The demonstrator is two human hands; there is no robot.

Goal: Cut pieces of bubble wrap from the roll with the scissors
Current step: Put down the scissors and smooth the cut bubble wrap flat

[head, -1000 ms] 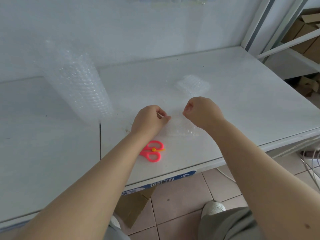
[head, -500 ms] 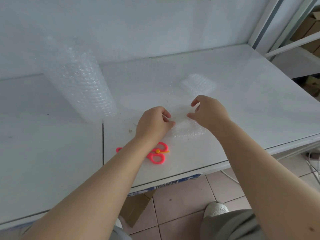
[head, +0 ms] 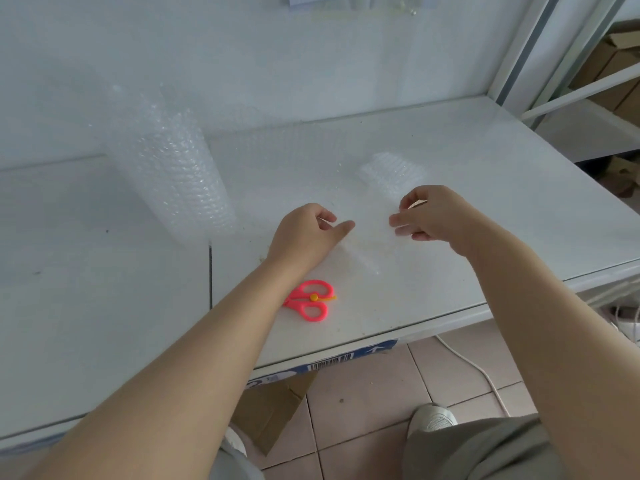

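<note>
A clear piece of bubble wrap (head: 370, 249) is spread between my two hands over the white table (head: 433, 292). My left hand (head: 304, 233) holds its left edge with curled fingers and the thumb stretched toward it. My right hand (head: 433, 216) pinches its right edge a little above the table. The bubble wrap roll (head: 173, 174) stands upright at the back left, with its loose sheet running right along the wall. The pink scissors (head: 310, 299) lie shut on the table just under my left wrist, untouched.
A small folded bubble wrap piece (head: 391, 171) lies just beyond my right hand. A seam (head: 210, 271) splits the tabletop left of the scissors. Metal shelving (head: 571, 95) with cardboard boxes stands at the right. A cardboard box (head: 273, 407) and a white cable (head: 485, 375) lie on the tiled floor.
My hands have drawn apart, spreading the bubble wrap piece wider between them. The right hand rose and moved right. The scissors have not moved.
</note>
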